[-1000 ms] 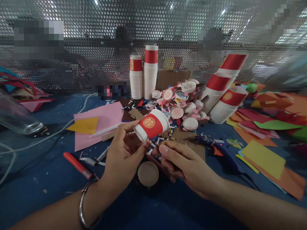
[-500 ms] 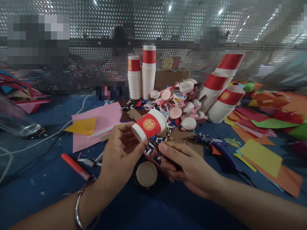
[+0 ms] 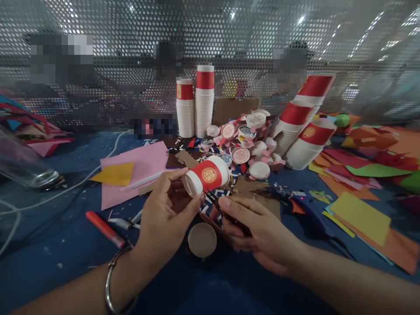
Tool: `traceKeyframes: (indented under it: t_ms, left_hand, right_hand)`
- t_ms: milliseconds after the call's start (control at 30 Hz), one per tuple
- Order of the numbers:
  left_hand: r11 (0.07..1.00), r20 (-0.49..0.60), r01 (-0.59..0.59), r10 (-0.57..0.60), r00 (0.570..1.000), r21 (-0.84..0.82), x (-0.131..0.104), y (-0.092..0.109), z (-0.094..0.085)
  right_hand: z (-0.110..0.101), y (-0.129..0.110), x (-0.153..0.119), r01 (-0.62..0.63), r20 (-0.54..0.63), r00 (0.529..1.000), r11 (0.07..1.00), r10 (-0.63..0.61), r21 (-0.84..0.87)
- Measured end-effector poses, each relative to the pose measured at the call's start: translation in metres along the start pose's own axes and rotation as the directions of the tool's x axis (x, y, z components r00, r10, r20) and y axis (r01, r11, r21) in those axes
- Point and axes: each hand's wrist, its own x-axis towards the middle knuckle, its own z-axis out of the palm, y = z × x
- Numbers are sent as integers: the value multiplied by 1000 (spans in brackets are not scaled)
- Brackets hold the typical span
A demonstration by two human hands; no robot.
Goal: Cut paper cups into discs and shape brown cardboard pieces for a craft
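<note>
My left hand (image 3: pixel 164 210), a bangle on its wrist, grips a red and white paper cup (image 3: pixel 210 175) with a gold round emblem. The cup lies tilted on its side in the air, its mouth end hidden from clear view. In my right hand (image 3: pixel 252 223) are dark scissors (image 3: pixel 211 197), handles covered by the fingers. Their slim blades point up-left and reach the cup's lower edge; whether they cut into it I cannot tell. Below, between both hands, sits a round tan piece with a pale rim (image 3: pixel 202 240).
Tall paper cup stacks (image 3: pixel 205 105) stand behind, with leaning stacks (image 3: pixel 308 140) at right. Between them is a heap of cut cup bottoms (image 3: pixel 241 155). A blue glue gun (image 3: pixel 308 214), coloured paper (image 3: pixel 361 216), pink paper (image 3: pixel 151 162), a red marker (image 3: pixel 105 228) and a glass (image 3: pixel 29 166) lie around.
The cup has tipped a little further onto its side and dropped slightly, with its emblem turned. Both hands keep nearly the same place and hold. The view has shifted slightly.
</note>
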Motion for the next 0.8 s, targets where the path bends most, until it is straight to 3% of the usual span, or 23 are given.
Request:
traceKeyframes:
  t_ms: [267,567,667,800]
  left_hand:
    - [996,3,-31,31,1000,89,0,-3,0]
    - [958,21,-196,196,980,209,-6,-5,1]
    - [944,74,-248,237,969,218,-10,-3,5]
    - [965,59,-224,218,974,133,-12,2,9]
  right_hand:
    - [1,4,2,-20,-33,999,999,22,44]
    - [5,5,-2,0,-48,999,999,3,54]
    - [6,5,-1,45,-52,998,997,-42,59]
    - [8,5,-3,122,-28,992,990,-120,68]
